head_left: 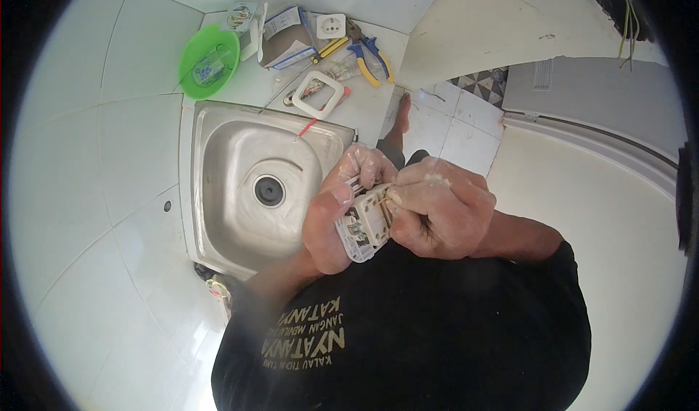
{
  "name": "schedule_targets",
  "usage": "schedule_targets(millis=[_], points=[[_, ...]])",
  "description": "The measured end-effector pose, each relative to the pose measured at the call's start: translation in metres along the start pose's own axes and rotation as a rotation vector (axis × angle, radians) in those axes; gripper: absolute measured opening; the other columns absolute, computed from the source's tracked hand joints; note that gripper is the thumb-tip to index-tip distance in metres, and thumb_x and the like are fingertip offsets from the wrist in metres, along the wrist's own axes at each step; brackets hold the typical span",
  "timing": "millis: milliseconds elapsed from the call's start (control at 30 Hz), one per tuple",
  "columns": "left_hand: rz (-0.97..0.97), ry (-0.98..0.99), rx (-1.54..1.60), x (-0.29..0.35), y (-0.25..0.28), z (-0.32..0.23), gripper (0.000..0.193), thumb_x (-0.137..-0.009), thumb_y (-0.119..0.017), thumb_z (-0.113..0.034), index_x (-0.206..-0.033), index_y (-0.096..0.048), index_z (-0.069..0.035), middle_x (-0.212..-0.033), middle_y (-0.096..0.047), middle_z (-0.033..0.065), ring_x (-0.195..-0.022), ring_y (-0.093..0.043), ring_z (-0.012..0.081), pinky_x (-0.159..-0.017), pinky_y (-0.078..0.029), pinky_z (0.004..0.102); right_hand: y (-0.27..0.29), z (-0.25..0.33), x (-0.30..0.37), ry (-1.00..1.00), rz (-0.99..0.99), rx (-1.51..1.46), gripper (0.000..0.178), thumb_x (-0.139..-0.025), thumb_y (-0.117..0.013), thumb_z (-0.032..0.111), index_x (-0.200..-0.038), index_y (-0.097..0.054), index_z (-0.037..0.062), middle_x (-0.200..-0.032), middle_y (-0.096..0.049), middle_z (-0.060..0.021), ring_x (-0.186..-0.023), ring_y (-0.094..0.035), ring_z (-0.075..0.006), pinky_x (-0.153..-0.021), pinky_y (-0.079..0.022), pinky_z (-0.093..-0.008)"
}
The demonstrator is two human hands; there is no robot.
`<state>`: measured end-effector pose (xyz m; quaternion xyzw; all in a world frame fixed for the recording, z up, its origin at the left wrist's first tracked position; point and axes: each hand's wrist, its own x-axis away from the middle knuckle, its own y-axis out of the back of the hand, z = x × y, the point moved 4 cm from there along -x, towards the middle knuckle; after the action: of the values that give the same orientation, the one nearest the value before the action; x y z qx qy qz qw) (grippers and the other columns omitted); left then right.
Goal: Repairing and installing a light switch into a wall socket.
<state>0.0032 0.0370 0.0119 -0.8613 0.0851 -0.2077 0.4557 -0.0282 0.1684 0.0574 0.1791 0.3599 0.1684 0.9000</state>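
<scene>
Both hands are up in front of the chest, w/ a white socket insert [364, 225] between them, just right of the sink [218, 185]. Left hand [336, 207] is wrapped round its left side, thumb pressed along the near-left edge, fingers curled over the far end, so closed on it. Right hand [437, 207] is curled tight at the insert's right edge, fingertips pinched on a thin wire end [386, 198] at the top of the insert; can't tell more, too small.

Insert is tilted, back face w/ metal terminals toward the camera, not touching the worktop [364, 105].

On the worktop, far side of the sink: a white square frame [318, 94] near the sink rim, a red-handled screwdriver [309, 125] w/ its tip over the rim. Farther off, 1 white socket face [331, 26], yellow and blue pliers [371, 58], an open cardboard box [284, 43]. Far left, a green bowl [209, 61] w/ a small packet inside.

A bare foot [400, 116] shows on the floor tiles, right of the worktop.
</scene>
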Motion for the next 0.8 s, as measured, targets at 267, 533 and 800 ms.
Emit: schedule_targets(millis=[267,533,800], points=[[0.003,-0.126,-0.206,-0.005,0.007,-0.003,0.042,-0.082,-0.048,-0.045,-0.094,-0.038,-0.006,-0.095,-0.044,0.0131,-0.086,-0.043,0.0181,-0.079,-0.037,0.0295,0.005,0.001,-0.017,-0.03,0.143,0.025,0.02,-0.068,-0.073,-0.003,-0.085,-0.063,-0.0012,-0.076,-0.06,-0.0121,-0.059,-0.061,-0.0237,-0.05,-0.05,-0.0303],[0.094,-0.276,-0.197,-0.004,0.009,0.0,0.042,-0.078,-0.055,-0.045,-0.092,-0.04,-0.008,-0.098,-0.046,0.0162,-0.087,-0.044,0.019,-0.08,-0.037,0.0308,-0.001,0.008,-0.013,0.006,0.013,0.057,0.016,-0.075,-0.074,0.008,-0.077,-0.058,0.0045,-0.077,-0.054,-0.0098,-0.061,-0.059,-0.0233,-0.05,-0.049,-0.0334],[0.17,-0.129,0.152,-0.018,0.002,-0.009,0.036,-0.072,-0.063,-0.035,-0.09,-0.045,-0.01,-0.097,-0.051,0.017,-0.1,-0.052,0.0234,-0.089,-0.042,0.0351,0.001,0.007,-0.03,-0.185,0.165,-0.185,0.02,-0.071,-0.076,0.001,-0.087,-0.064,0.0029,-0.082,-0.062,-0.0112,-0.065,-0.062,-0.0238,-0.056,-0.051,-0.0321]])
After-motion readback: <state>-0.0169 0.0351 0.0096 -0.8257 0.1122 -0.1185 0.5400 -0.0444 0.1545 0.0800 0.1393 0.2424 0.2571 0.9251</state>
